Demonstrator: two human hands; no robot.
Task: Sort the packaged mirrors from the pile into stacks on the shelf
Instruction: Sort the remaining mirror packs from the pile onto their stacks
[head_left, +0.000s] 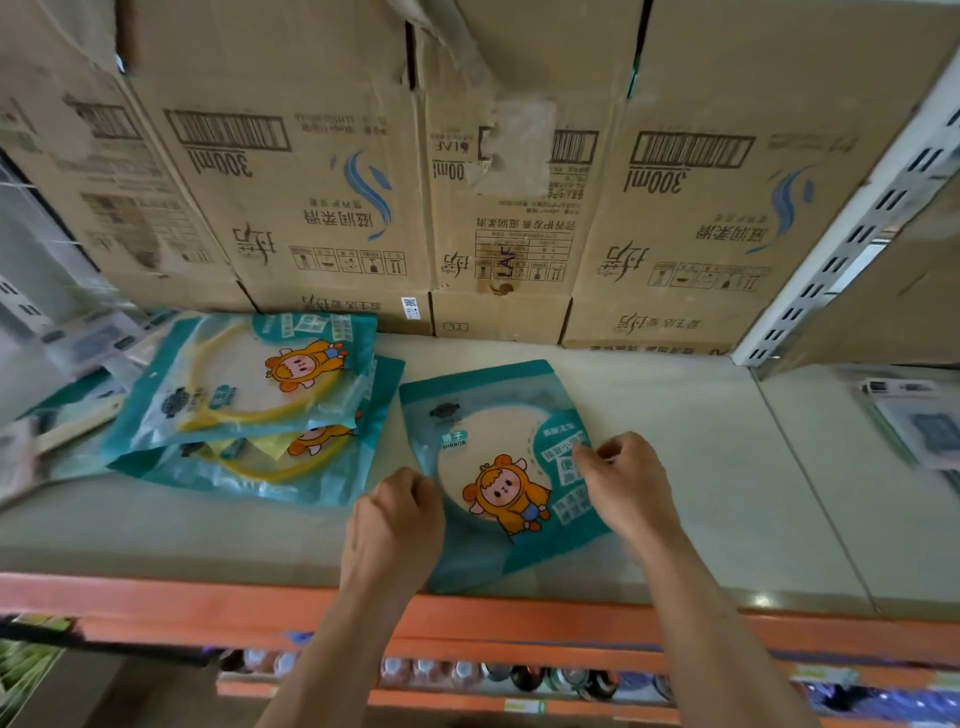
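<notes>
Light moderate, flat and diffuse with a slightly warm-green cast, source out of view; shadows are soft only, with a faint one beside the packaged mirror (498, 467) near the front of the shelf (701, 467) and a darker gap under the orange beam (156, 597). Dull sheen on the pile (244, 395) of plastic packets, two small bright glints at the shelf's front right. Strong wide-angle bending: cardboard boxes (322, 197) splay and the slotted post (857, 234) leans; centre fairly sharp, left and right edges smeared, bottles (431, 670) below blurred.
</notes>
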